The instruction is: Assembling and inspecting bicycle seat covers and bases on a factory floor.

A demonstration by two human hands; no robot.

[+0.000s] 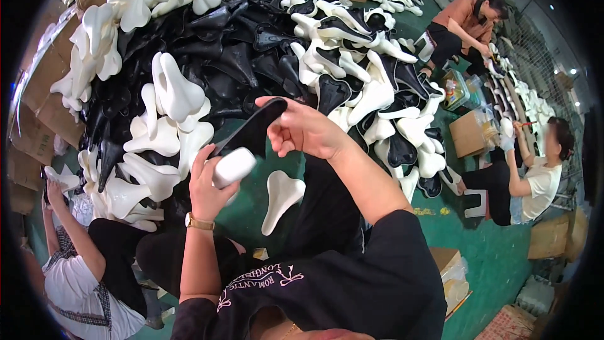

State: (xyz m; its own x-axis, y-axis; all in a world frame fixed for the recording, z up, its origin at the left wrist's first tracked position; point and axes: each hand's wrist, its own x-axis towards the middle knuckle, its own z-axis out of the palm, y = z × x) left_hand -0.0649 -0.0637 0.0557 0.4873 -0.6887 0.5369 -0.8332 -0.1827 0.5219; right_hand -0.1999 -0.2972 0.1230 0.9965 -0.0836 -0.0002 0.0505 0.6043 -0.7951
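My left hand (pixel 206 190) is closed around a white bicycle saddle pad (pixel 234 167), and its fingers also reach the near end of a black saddle shell (pixel 253 130). My right hand (pixel 309 132) grips the far, raised end of that shell, its index finger over the edge and the other fingers curled. The shell slants up to the right, above and touching or close to the pad; I cannot tell which. Below my hands, a loose white saddle pad (pixel 281 198) lies on the green floor.
Ahead is a heap of black saddle shells (pixel 214 56), with white pads (pixel 177 88) at its left. White and black pieces (pixel 390 107) pile up to the right. Co-workers sit at left (pixel 88 277), right (pixel 535 182) and far right (pixel 462 25). Cardboard boxes (pixel 469 133) stand around.
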